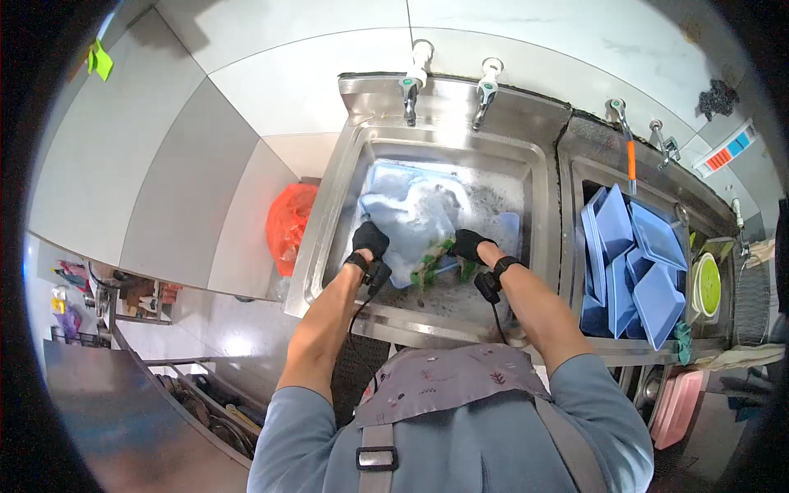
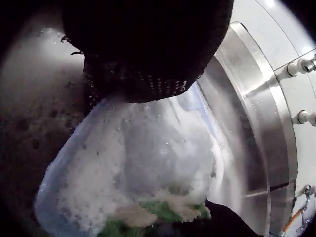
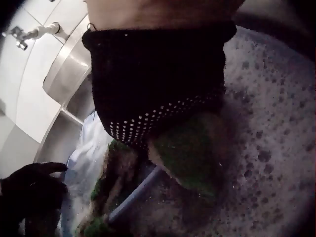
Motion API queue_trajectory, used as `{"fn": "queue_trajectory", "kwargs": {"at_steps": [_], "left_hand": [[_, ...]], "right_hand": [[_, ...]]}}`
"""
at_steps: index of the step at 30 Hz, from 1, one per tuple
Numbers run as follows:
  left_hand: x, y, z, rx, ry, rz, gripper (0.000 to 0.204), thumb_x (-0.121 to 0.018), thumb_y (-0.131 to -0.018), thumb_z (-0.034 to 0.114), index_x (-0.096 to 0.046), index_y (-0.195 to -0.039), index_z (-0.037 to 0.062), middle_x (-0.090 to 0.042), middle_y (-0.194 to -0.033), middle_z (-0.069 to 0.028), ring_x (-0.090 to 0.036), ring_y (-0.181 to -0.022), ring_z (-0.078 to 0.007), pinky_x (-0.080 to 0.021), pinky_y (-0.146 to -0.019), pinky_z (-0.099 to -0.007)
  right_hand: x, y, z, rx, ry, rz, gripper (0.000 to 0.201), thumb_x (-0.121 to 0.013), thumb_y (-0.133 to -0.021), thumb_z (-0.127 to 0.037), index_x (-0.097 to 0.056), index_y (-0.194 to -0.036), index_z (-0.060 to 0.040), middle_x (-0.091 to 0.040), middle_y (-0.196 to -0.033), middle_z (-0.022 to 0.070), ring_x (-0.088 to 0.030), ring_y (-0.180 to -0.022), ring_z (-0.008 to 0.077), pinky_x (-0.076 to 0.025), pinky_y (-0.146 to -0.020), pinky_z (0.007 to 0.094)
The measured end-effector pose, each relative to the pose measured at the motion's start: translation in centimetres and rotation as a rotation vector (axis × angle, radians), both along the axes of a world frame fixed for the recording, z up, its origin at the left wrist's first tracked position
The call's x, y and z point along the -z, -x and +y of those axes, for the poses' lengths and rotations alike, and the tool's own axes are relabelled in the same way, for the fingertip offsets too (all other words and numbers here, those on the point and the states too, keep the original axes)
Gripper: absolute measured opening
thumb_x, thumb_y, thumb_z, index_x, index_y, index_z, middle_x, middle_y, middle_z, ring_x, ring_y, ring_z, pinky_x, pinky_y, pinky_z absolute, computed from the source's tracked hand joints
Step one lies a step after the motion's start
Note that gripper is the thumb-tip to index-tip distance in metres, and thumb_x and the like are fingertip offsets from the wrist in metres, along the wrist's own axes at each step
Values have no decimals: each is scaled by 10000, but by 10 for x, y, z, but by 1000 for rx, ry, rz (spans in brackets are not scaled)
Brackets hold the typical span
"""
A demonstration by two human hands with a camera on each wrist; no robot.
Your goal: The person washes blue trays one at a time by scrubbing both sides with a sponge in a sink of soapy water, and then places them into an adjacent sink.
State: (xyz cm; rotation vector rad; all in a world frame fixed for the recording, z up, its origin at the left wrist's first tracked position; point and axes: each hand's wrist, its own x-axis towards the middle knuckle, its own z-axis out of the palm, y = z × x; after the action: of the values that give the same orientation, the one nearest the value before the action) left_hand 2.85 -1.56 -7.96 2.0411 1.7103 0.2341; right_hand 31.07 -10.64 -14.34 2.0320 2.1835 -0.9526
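Note:
A light-blue plastic tray (image 1: 399, 261) lies tilted in the soapy water of the left sink, white foam spread across it. My left hand (image 1: 371, 239), in a black dotted glove, grips the tray's left edge; in the right wrist view a finger of that left hand (image 3: 34, 190) reaches over the rim. At the tray's right side my gloved right hand (image 1: 472, 245) holds a green and brown scrubbing cloth (image 1: 429, 261). Part of the cloth (image 3: 185, 155) bulges out below the glove in the right wrist view. The right fingertips are hidden by glove and cloth.
Another blue piece (image 1: 509, 230) shows in the suds at right. Blue trays (image 1: 633, 271) are stacked in the right sink, beside a green round container (image 1: 707, 283). Two taps (image 1: 410, 99) overhang the left sink's back. A red plastic bag (image 1: 289, 226) sits left of it.

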Motion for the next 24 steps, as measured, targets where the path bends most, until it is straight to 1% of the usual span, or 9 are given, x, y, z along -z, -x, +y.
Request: {"fn": "queue_trajectory", "kwargs": {"at_steps": [3,5,6,9,13,15,18,23,24], "left_hand": [[8,13,14,-1,-124,-122,382,-616,-727,205,-593,-1027,-30,-668,-880,-248,-656,-851,-386,-521,-764,-447],[-15,24,28,924,-230,409,277,-649,-759,260,-648,-884,13,-677,-855,-217,-662,-800,-364,-526,-712,-428],[20,40,49,975,-311,123,198,-665,-775,255,-683,-810,61,-683,-844,-180,-663,-767,-338,-524,-684,-402],[-16,29,24,220,574,-473,143,-623,-785,155,-704,-871,75,-682,-800,-163,-667,-783,-323,-526,-708,-396],[-16,20,25,991,-460,-494,535,-750,-628,98,-605,-1140,41,-649,-1040,-205,-632,-967,-361,-506,-823,-408],[-30,11,24,1037,-435,-455,696,-784,-567,72,-540,-1218,50,-597,-1162,-216,-587,-1041,-384,-485,-866,-426],[-64,-8,1,1066,-593,-416,632,-777,-655,117,-525,-1231,57,-626,-1043,-177,-628,-848,-325,-516,-749,-399],[-111,-31,-52,910,-8,-754,349,-602,-909,314,-549,-1101,28,-548,-706,-25,-554,-526,-113,-442,-443,-267],[-127,-38,-66,642,275,-718,422,-645,-876,293,-512,-1182,35,-571,-896,-102,-567,-746,-194,-447,-666,-321]], "right_hand": [[12,-9,-4,82,19,210,537,-619,-827,-422,-592,-1132,20,-588,-1198,193,-559,-1101,343,-450,-899,423],[-38,-13,-12,87,311,366,478,-598,-861,-375,-592,-1124,24,-599,-1178,185,-568,-1073,331,-446,-899,416],[-50,-14,-18,35,221,335,421,-580,-883,-327,-595,-1110,27,-597,-1177,179,-571,-1059,314,-445,-898,405],[-24,-31,-15,3,244,521,285,-528,-926,-193,-605,-1121,1,-574,-1211,154,-572,-1052,275,-444,-906,370],[36,-45,-40,-181,-492,660,267,-536,-910,-180,-624,-1121,-41,-597,-1174,136,-582,-1018,230,-454,-864,331],[26,-38,-41,372,375,1146,204,-520,-924,-137,-653,-938,17,-670,-860,87,-584,-685,205,-476,-640,331],[17,-25,-45,283,447,919,180,-547,-883,-142,-663,-900,-4,-663,-851,91,-568,-679,200,-468,-659,338],[-2,-13,-43,186,550,648,134,-601,-800,-152,-682,-822,-47,-650,-834,100,-536,-666,189,-453,-698,352],[6,-15,-50,91,397,860,210,-550,-869,-192,-674,-852,-24,-667,-848,102,-585,-671,208,-488,-678,349]]}}
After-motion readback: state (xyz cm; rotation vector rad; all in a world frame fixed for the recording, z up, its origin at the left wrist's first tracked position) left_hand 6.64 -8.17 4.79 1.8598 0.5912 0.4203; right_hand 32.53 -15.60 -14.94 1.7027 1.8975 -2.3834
